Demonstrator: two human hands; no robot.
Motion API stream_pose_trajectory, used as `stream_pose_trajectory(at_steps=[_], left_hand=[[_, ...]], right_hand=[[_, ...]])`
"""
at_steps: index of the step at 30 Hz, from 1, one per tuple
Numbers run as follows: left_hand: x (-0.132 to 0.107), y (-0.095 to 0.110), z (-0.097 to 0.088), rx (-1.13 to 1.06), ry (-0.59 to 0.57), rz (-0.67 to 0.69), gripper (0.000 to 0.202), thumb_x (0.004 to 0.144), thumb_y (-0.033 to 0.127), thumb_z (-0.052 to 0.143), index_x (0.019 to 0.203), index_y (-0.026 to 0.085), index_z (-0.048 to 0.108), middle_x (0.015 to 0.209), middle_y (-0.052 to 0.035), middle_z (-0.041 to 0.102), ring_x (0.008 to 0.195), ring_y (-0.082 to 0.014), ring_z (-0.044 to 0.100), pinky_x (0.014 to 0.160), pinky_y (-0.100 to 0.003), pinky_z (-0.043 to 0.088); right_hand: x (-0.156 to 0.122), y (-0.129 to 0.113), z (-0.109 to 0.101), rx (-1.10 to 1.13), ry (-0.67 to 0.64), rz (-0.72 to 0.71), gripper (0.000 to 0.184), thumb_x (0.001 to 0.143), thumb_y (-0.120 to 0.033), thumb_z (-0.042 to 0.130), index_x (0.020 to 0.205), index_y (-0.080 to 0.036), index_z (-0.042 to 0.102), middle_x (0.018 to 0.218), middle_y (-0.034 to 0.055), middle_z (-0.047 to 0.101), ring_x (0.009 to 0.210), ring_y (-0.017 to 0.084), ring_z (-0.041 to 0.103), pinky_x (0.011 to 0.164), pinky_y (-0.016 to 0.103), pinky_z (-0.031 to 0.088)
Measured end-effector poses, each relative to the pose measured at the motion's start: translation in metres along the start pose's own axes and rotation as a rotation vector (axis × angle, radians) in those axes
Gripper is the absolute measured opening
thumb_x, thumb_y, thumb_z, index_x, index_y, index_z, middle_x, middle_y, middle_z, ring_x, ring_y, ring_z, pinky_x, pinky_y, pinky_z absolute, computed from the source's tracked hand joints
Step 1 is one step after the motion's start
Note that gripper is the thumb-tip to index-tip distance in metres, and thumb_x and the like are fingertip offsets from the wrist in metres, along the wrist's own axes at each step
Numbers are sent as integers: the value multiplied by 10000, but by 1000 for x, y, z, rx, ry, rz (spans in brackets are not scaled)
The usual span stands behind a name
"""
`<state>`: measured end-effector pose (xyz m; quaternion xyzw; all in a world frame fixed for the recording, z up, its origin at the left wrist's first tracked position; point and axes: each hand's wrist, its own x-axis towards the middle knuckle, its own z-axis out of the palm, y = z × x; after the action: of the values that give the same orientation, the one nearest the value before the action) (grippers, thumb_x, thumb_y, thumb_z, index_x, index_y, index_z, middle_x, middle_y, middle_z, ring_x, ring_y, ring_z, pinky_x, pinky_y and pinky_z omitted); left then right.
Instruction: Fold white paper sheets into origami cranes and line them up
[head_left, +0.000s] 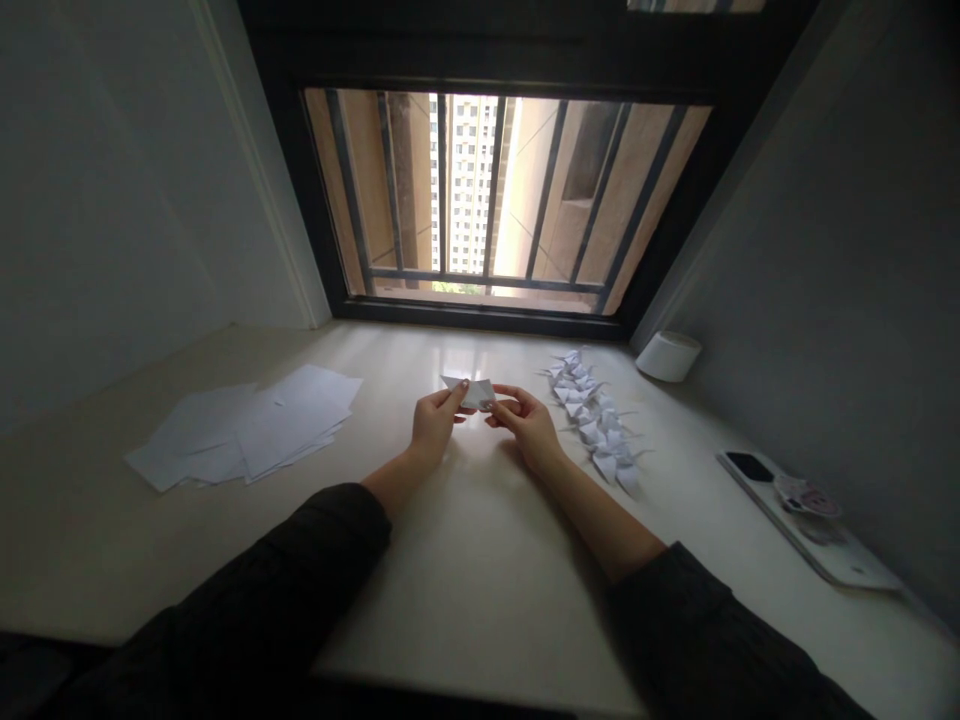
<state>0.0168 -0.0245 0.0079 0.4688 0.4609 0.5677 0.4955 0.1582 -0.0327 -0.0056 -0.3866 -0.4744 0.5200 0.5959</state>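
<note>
Between both hands, just above the white surface, is a small piece of folded white paper (474, 393). My left hand (436, 420) pinches its left side, thumb on top. On the other side, my right hand (527, 420) grips the right edge between thumb and fingers. A pointed corner of the paper sticks out past the left thumb. Right of my right hand stand several folded paper cranes (592, 415), close together in rows. Loose white paper sheets (292, 420) lie in an overlapping pile to the left of my left hand.
A phone (806, 520) with a round grip on its back lies at the right, beside the grey wall. Farther back stands a white roll (668, 356). A barred window (480, 200) with a dark frame closes off the far side of the white ledge (465, 590).
</note>
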Motion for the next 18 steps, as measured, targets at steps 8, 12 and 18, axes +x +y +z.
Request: stream_pose_trajectory(at_steps=[8, 12, 18], left_hand=[[2, -1, -3, -1, 41, 0, 405, 652, 525, 685, 713, 125, 712, 678, -65, 672, 620, -145, 586, 554, -242, 455], [3, -1, -4, -22, 60, -19, 415, 660, 513, 686, 794, 122, 720, 715, -83, 687, 644, -167, 621, 581, -262, 466], [1, 1, -2, -121, 0, -110, 452, 658, 504, 700, 874, 108, 703, 835, -115, 702, 733, -188, 650, 681, -303, 500]], right_hand=[[-2, -1, 0, -244, -51, -150, 547, 625, -445, 752, 1090, -210, 588, 747, 18, 684, 628, 155, 625, 628, 311, 515], [-9, -8, -2, -647, 45, -474, 411, 697, -441, 713, 1056, -255, 636, 1018, 68, 656, 768, 177, 620, 661, 319, 514], [-10, -9, -5, -1023, 70, -707, 129, 825, -323, 609, 881, -309, 725, 1030, 41, 654, 829, 185, 591, 745, 350, 489]])
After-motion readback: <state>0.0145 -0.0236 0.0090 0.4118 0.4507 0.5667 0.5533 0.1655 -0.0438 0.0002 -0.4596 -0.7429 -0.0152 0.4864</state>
